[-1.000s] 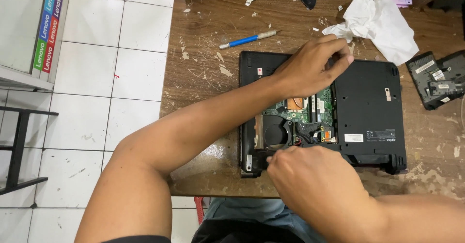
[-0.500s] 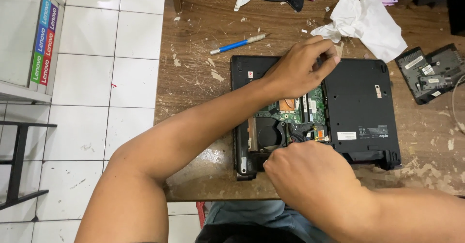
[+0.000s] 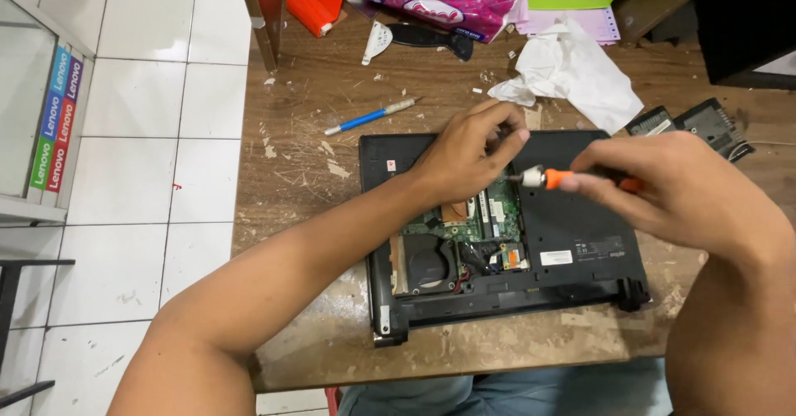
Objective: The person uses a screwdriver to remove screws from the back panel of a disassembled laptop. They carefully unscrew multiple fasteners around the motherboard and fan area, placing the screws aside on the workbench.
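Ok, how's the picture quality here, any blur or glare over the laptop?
Head view: even light and soft shadows; the laptop and its circuit board are sharp; the right hand with the screwdriver is slightly motion-blurred; mild glare on the white floor tiles.

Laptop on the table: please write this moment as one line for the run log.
left hand: rests on laptop | right hand: holds screwdriver | laptop: base open, board showing | table: pen, tissue

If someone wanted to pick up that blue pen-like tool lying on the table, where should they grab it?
Grip the blue pen-like tool around the middle of its blue barrel, coming straight down from above. It lies flat on the wooden table with bare wood on both long sides, so fingers fit there. Its grey tip looks narrower and probably harder to hold.
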